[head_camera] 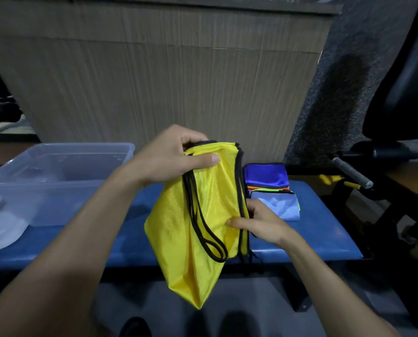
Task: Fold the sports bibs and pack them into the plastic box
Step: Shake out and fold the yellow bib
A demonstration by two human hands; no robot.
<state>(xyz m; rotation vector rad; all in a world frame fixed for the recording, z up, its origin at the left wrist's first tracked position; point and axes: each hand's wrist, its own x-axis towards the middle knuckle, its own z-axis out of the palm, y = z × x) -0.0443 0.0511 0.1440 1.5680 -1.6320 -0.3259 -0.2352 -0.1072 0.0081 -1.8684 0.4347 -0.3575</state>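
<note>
Blue bench (312,229) below — left hand (169,156) and right hand (263,222), fingers pinching the raised yellow bib (203,227).

Yellow bib (200,227) hangs folded; clear plastic box (57,176) left.

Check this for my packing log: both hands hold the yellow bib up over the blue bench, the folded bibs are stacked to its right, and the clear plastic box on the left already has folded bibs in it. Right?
Not quite. In the head view the plastic box holds no bibs. The rest stands: left hand and right hand hold the yellow bib over the blue bench, folded bibs to its right.
</note>
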